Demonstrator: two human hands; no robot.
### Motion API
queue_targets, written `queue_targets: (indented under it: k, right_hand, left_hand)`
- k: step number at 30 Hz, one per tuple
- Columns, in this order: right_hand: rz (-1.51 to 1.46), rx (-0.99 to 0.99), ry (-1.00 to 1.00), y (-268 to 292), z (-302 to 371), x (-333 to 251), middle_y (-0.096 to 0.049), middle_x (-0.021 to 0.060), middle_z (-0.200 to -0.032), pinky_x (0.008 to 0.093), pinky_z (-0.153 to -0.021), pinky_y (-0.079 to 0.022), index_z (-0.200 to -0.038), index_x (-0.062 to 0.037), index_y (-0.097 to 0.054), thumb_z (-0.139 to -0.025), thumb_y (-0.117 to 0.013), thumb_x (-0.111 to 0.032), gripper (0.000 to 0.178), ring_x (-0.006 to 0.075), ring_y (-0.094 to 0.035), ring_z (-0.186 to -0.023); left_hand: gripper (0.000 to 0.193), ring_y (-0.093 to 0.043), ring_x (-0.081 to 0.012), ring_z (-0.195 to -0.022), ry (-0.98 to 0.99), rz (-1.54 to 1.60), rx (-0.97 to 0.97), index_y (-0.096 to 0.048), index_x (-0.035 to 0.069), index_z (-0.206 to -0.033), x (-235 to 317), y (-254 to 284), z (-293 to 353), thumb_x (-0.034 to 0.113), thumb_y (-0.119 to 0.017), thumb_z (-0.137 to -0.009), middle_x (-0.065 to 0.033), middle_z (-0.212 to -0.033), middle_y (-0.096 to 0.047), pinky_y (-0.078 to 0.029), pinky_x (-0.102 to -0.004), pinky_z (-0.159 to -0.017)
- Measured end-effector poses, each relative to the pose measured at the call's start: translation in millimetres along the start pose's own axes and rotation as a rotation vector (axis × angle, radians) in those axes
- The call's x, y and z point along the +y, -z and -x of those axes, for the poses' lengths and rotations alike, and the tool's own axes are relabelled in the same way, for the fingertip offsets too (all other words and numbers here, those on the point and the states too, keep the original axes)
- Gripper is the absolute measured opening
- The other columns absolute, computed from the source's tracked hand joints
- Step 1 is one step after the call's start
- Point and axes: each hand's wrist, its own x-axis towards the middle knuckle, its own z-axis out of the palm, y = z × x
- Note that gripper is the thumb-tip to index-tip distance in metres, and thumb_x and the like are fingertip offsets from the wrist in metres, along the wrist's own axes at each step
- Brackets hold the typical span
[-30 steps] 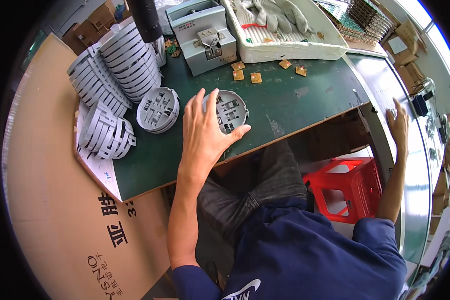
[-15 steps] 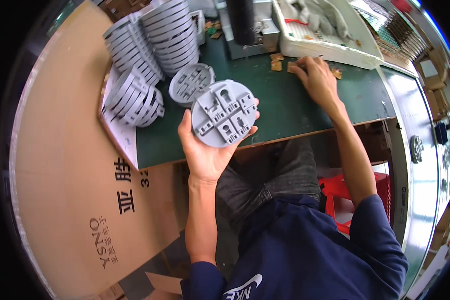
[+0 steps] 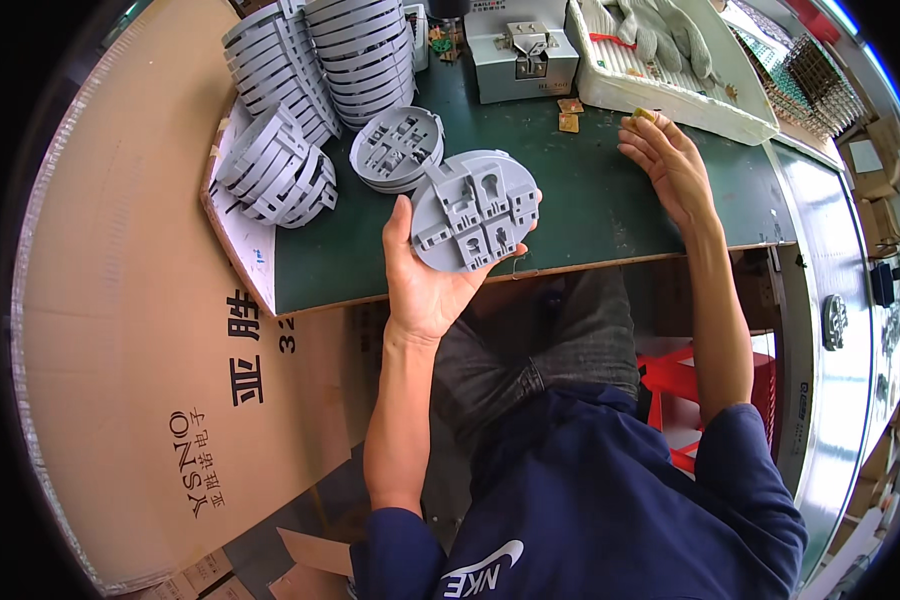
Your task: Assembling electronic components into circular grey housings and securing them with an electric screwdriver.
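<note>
My left hand holds a round grey plastic disc above the table's front edge, thumb at its left rim and fingers round behind it. Raised slots, square sockets and cut-outs cover the disc's upper face. Over to the right, my right hand pinches a small yellowish-brown square chip between thumb and fingertips, raised over the tabletop. Two similar small brown squares lie on the table to the left of that hand. Just beyond the held disc sits another round grey part, stacked on one more.
Tall stacks of grey round parts stand at the back left, with a leaning stack nearer. A metal fixture is at the back of the green table. A white tray holds gloves. A large cardboard sheet stands left.
My right hand has lifted off the table and drawn back slightly, a small brown square now in its fingertips. My left hand still holds the disc, now tilted differently. The view has shifted a little.
</note>
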Motion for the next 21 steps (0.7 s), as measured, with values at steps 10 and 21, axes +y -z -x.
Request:
queue_targets:
  k: [10,21]
  right_hand:
    - [-0.039,-0.062,-0.042,-2,19,-1,-0.069,0.0083,-0.117,0.0269,-0.088,-0.058,-0.133,-0.0042,-0.061,-0.107,-0.061,-0.021,0.031,0.0131,-0.068,-0.095]
    - [0.641,-0.201,0.206,2,2,19,-0.071,0.0124,-0.126,0.0306,-0.095,-0.057,-0.140,-0.0031,-0.062,-0.110,-0.051,-0.023,0.037,0.0190,-0.071,-0.105]
  left_hand:
    - [0.079,-0.061,-0.0395,-0.125,-0.019,-0.146,-0.056,-0.048,-0.004,-0.147,-2,3,-9,0.062,-0.040,-0.104,-0.0217,-0.143,-0.058,-0.053,-0.0552,-0.099]
    - [0.091,-0.056,-0.0551,-0.129,0.048,0.104,0.405,-0.040,0.009,-0.158,-32,51,225,0.075,-0.043,-0.095,-0.0374,-0.149,-0.047,-0.055,-0.0583,-0.094]
